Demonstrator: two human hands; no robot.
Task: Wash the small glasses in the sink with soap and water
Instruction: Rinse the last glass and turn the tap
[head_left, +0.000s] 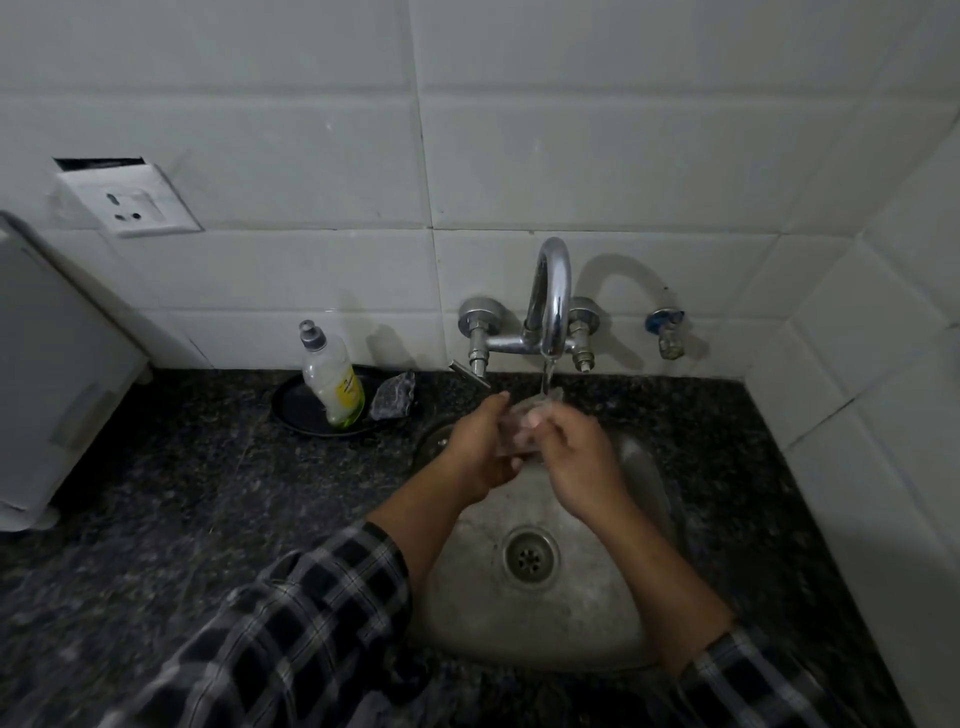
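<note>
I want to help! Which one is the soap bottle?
Find the silver tap on the tiled wall. Left of it, on the dark counter, a round black dish holds the soap bottle. It is clear with yellow-green liquid and a grey cap, unlike the dark scrubber beside it.

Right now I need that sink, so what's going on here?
A person is rinsing a small clear glass under the running tap, over the steel sink. The left hand and the right hand both grip it. The dish soap bottle stands in a black dish on the counter, a scrubber beside it, both untouched.
</note>
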